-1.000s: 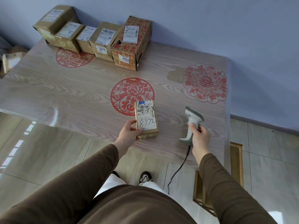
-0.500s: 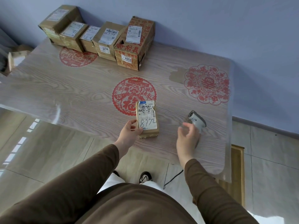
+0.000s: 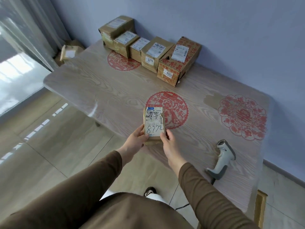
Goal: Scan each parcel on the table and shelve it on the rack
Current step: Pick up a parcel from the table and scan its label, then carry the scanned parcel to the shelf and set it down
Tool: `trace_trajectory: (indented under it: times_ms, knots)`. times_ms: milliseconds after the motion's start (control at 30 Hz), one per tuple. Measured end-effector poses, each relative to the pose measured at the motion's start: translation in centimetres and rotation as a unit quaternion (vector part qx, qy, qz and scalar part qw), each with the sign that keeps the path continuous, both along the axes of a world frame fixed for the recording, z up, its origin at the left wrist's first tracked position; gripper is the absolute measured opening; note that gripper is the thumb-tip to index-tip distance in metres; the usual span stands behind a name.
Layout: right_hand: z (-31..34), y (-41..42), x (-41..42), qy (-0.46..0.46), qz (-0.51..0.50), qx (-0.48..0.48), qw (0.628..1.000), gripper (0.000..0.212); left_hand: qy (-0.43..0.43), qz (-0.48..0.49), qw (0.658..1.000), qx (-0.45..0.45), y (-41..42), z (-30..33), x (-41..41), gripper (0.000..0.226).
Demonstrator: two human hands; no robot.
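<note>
Once scanner (image 3: 223, 158) lay down, both hands (image 3: 152, 140) gripped parcel (image 3: 153, 121).

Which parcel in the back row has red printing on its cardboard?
The rightmost brown cardboard box in the back row, with a sticker reading 4068. It is covered in red printed characters and is the row's largest; the four boxes to its left are plain brown.
</note>
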State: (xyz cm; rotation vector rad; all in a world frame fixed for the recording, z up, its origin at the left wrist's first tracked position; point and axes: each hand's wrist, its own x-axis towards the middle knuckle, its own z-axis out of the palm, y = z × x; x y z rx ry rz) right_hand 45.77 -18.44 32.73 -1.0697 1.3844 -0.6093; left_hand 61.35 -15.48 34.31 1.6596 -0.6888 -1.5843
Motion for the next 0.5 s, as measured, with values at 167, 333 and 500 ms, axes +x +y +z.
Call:
trace_trajectory:
  times_ms: [167,333,500]
  knots:
    - [2.6,-0.5,10.7,-0.002,0.105,-0.058,0.993,0.022,0.011,0.137,0.99,-0.044,3.0,2.6,9.1,0.053]
    - [5.4,2.1,22.5,-0.037,0.161,-0.081,0.983,0.019,0.001,0.248,0.965,-0.083,7.8,4.9,19.3,0.047]
    - [8.0,9.4,37.2,-0.091,0.227,-0.076,0.967,0.018,-0.04,0.338,0.933,-0.116,16.5,7.1,32.5,0.038]
